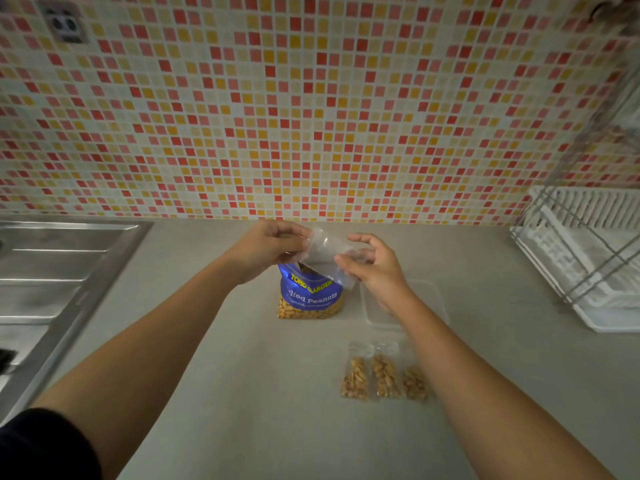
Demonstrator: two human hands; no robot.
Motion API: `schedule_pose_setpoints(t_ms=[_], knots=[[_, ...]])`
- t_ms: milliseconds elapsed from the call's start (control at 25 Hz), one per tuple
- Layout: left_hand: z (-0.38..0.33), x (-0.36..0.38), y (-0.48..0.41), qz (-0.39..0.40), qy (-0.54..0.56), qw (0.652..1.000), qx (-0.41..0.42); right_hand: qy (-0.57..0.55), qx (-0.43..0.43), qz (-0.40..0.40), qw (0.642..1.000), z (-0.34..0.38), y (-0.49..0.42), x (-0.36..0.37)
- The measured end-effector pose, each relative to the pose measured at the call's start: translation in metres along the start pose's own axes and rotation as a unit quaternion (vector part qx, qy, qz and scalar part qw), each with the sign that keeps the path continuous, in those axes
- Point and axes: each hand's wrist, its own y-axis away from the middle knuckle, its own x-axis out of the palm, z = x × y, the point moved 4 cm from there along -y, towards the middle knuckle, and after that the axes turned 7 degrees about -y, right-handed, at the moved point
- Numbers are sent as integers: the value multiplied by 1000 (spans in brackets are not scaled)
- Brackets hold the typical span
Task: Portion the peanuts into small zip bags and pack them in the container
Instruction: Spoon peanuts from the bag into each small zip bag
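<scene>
A blue bag of salted peanuts stands open on the grey counter, peanuts showing through its clear lower part. Above its mouth I hold a small empty clear zip bag. My left hand pinches the bag's upper left end and my right hand pinches its lower right end. A clear plastic container lies just right of the peanut bag, partly hidden behind my right wrist. Three small zip bags filled with peanuts lie side by side on the counter in front of the container.
A steel sink drainboard takes up the left side. A white dish rack with a wire frame stands at the right. A mosaic tile wall closes the back of the counter.
</scene>
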Motion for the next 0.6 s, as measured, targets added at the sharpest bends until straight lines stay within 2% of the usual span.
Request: schedule_pose_setpoints(t_ms=[120,280,400,520,600], knots=[[-4,-2,-6,-33,-146,989,10,17,8,28,999,-1,-3,-5],[-5,2,-10,-59,-202,977,13,19,34,37,999,-3,-6,-7],[-7,0,-14,-69,-189,979,17,18,17,13,1000,-3,-7,-14],[-6,-1,-17,-70,-157,985,0,-54,35,-5,998,-4,-9,-21],[-4,0,-19,-72,-142,987,-4,-16,44,-30,998,-3,-12,-22]])
